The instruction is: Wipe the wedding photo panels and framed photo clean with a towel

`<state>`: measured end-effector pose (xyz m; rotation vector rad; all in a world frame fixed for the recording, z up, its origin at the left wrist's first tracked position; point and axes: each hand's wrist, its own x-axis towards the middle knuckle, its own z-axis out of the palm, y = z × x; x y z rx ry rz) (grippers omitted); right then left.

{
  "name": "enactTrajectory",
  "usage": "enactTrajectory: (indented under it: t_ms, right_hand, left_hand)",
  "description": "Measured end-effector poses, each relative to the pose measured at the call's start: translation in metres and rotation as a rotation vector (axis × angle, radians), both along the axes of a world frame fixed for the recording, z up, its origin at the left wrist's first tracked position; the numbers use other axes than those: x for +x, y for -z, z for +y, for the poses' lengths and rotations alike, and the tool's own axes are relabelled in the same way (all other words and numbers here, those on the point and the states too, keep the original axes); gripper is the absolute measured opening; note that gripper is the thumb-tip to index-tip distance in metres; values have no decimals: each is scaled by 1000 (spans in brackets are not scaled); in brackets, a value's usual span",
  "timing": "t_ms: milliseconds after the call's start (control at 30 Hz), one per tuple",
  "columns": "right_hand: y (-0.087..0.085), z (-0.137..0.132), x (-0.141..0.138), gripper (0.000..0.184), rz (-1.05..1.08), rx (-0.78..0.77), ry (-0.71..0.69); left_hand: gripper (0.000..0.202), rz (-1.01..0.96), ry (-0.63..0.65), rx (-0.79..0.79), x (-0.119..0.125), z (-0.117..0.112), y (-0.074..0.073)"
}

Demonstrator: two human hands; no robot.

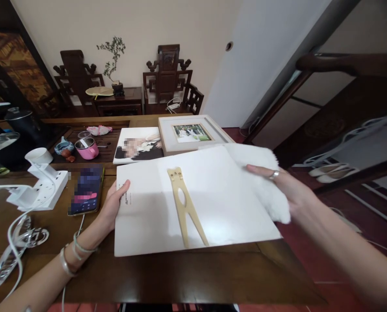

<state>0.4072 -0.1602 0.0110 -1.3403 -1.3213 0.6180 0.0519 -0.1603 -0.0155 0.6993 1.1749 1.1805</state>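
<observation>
A large white board lies flat on the wooden table, with a pale stand leg fixed to its upper face. My left hand grips the board's left edge, thumb on top. My right hand, a ring on one finger, presses a fluffy white cloth onto the board's right side, fingers stretched over it.
Behind the board lie a white-framed photo and an unframed print. A phone, a white power strip, cables, a pink pot and a tea tray sit left. Carved chairs stand at the back; a stair rail rises right.
</observation>
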Motion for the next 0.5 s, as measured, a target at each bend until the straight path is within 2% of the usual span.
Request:
enactTrajectory:
  t_ms: [100, 167, 200, 267, 300, 367, 433, 500]
  right_hand:
    - [-8, 3, 8, 19, 94, -72, 111]
    - [-18, -2, 13, 29, 109, -39, 262]
    - [-22, -6, 15, 32, 47, 6, 350]
    - [-28, -18, 17, 26, -252, 129, 445]
    - [-28, -25, 15, 18, -467, 203, 411]
    - [-23, -36, 7, 6, -874, 356, 208]
    - [-13, -43, -8, 16, -1113, 498, -28]
    - [0, -47, -26, 23, -1210, 570, -188]
  left_hand:
    - [44, 21, 14, -13, 0, 0, 0]
    - [45, 36, 25, -17, 1, 0, 0]
    - [45, 45, 30, -15, 1, -1, 1]
    - [45, 60, 34, -12, 2, -1, 2]
    - [45, 66, 35, -15, 2, -1, 2]
    - [44, 73, 32, -21, 2, -1, 3]
    - [42, 78, 27, -17, 2, 0, 2]
    - [39, 85, 24, -9, 0, 1, 2]
